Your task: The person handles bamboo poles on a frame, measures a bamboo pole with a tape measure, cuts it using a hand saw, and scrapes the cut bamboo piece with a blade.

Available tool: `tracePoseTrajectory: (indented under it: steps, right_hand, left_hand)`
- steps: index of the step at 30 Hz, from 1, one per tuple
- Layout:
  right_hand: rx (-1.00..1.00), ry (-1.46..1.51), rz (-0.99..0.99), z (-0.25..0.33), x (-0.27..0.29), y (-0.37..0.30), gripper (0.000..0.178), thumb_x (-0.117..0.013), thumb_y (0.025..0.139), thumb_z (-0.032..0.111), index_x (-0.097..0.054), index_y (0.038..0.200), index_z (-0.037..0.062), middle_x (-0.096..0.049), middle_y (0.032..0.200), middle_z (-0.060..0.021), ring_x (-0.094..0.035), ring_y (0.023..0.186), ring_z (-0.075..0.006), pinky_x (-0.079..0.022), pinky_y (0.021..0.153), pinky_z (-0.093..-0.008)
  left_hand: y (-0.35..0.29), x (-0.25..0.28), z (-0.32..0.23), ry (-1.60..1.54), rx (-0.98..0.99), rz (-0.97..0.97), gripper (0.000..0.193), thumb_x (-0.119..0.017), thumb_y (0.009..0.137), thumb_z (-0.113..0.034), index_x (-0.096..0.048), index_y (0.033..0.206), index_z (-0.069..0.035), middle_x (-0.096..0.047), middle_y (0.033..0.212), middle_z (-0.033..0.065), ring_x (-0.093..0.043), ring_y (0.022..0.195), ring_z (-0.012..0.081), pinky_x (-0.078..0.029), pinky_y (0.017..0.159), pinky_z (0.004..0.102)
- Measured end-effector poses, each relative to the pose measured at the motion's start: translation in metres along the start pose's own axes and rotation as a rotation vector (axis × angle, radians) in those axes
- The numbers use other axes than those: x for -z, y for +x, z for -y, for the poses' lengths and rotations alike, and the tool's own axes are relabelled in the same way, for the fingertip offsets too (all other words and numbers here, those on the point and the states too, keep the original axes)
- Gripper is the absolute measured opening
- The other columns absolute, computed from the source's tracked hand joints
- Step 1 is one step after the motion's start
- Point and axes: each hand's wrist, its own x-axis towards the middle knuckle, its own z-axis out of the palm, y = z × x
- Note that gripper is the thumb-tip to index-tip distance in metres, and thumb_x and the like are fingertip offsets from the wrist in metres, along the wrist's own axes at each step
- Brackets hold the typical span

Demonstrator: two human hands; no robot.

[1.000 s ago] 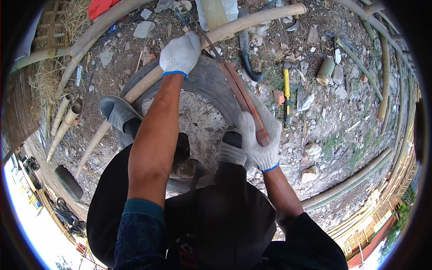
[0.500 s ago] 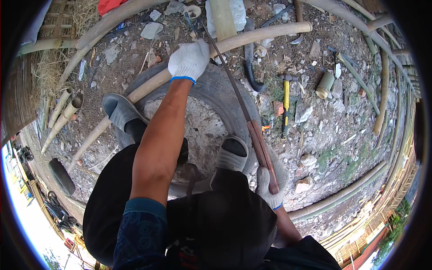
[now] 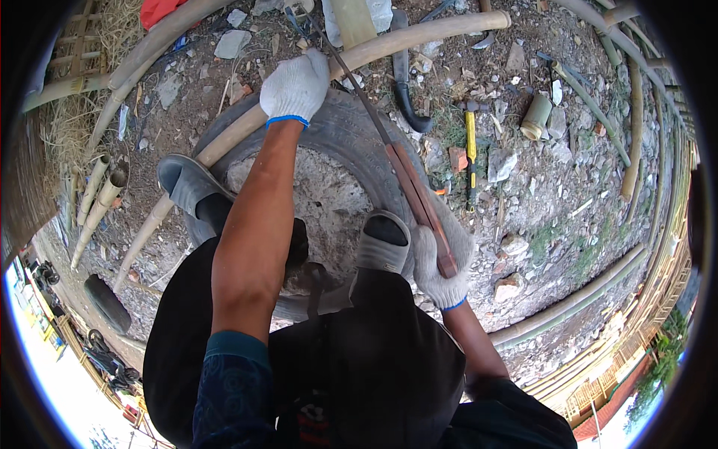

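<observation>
My left hand, in a white knit glove, is closed around a long bamboo pole that slants across a tyre filled with rough grey material. In my gloved right hand is a hand saw with a long brown wooden handle. Its narrow dark blade crosses the pole just right of my left hand; the teeth are too small to make out. My left sandal is against the pole. The right sandal rests at the tyre's inner edge.
Beyond the pole lie a flat board and a black-handled machete. A yellow-and-black hammer and a short bamboo piece are to the right. Stones and rubble cover the ground. Hollow bamboo lengths are at the left.
The saw and my right hand have moved forward, away from me, along the blade's line. My left hand keeps its hold on the pole. The whole view has shifted slightly.
</observation>
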Motion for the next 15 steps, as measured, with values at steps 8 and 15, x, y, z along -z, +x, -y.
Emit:
tracePoseTrajectory:
  steps: [8, 15]
  right_hand:
    - [0.078, 0.137, -0.057, -0.007, -0.016, -0.014, 0.052, -0.065, 0.099, 0.026, -0.058, 0.139, -0.0075, -0.072, 0.124, -0.0234, -0.071, 0.119, -0.0295, -0.054, 0.100, -0.0381]
    - [0.102, -0.070, -0.186, 0.001, -0.047, 0.065, 0.051, -0.074, 0.094, 0.022, -0.061, 0.137, -0.0026, -0.076, 0.112, -0.0172, -0.077, 0.096, -0.0283, -0.058, 0.083, -0.0347]
  left_hand:
    - [0.003, -0.001, 0.017, 0.025, 0.012, 0.101, 0.044, -0.036, 0.104, -0.034, -0.072, 0.106, -0.009, -0.074, 0.099, 0.0238, -0.072, 0.096, 0.0456, -0.057, 0.087, 0.0566]
    - [0.000, 0.000, -0.007, -0.047, -0.011, 0.076, 0.042, -0.037, 0.103, -0.034, -0.072, 0.106, -0.011, -0.075, 0.101, 0.0234, -0.071, 0.097, 0.0466, -0.057, 0.086, 0.0577]
